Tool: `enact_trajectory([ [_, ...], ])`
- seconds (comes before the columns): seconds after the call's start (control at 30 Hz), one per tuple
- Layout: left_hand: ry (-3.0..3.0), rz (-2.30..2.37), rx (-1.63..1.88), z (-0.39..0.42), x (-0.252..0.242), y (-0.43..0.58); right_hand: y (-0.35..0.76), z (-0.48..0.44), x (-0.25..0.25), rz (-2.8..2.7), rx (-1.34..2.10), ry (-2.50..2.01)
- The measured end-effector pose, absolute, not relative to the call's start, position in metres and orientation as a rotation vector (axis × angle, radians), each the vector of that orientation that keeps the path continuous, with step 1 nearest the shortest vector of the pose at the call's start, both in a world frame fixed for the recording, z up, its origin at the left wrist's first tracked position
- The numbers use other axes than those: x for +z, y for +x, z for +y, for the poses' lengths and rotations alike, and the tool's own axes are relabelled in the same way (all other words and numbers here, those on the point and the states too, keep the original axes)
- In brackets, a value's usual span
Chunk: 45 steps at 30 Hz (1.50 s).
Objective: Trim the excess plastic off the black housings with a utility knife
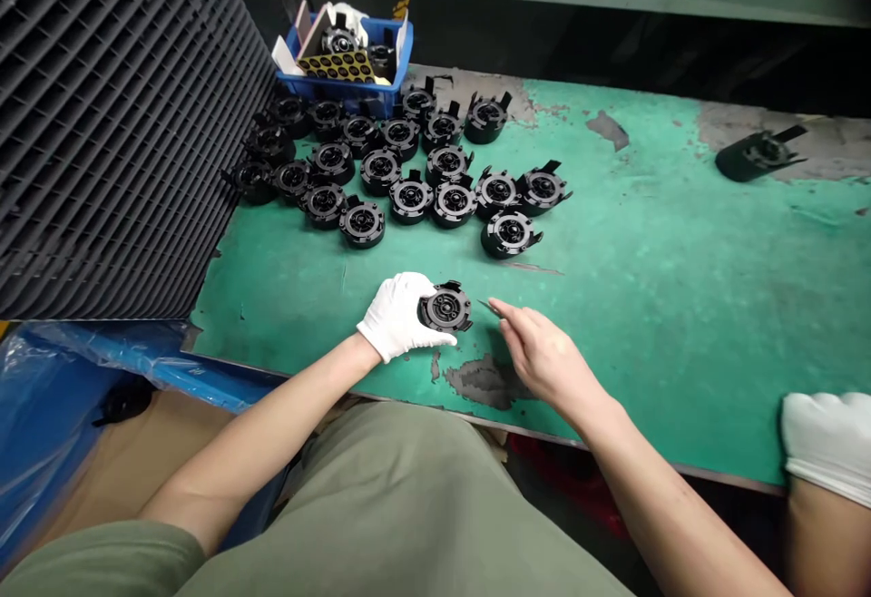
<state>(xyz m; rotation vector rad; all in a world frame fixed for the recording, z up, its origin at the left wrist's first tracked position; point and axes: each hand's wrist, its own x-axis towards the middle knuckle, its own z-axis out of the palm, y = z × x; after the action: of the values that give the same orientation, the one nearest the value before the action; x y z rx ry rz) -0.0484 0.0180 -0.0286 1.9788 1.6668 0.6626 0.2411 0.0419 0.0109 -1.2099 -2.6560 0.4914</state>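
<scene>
Below the worktop (646,307)'s near left corner, a carton (163,479) holds one dark piece (126,402); whether it is finished, I cannot tell. A co-worker's gloved hand (826,438) is at the near edge, well to the right. Just in from the middle of that edge, the gloved left hand (401,311) clasps a part (445,307) between thumb and fingers, while the bare right hand (548,357) pinches a thin tool (487,306), its tip near the part but apart from it. So one looks in progress — many similar parts (380,169) stand grouped toward the far left corner, before a blue bin (327,92), done or waiting, I cannot say — and a lone cup (741,159) lies near the far edge, at right.
</scene>
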Motion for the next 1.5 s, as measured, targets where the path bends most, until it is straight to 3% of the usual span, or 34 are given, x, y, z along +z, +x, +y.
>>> enact_trajectory([
  [0.17,1.98,1.655,0.705,0.009,-0.035,-0.05,0.241,0.025,0.003,-2.651,0.541,-1.178],
  [0.93,2.011,1.542,0.493,0.03,0.001,-0.04,0.229,0.049,0.022,-2.973,0.025,-0.98],
  [1.5,2.0,1.559,0.484,0.029,-0.003,-0.04,0.218,0.049,0.025,-2.932,0.095,-1.108],
])
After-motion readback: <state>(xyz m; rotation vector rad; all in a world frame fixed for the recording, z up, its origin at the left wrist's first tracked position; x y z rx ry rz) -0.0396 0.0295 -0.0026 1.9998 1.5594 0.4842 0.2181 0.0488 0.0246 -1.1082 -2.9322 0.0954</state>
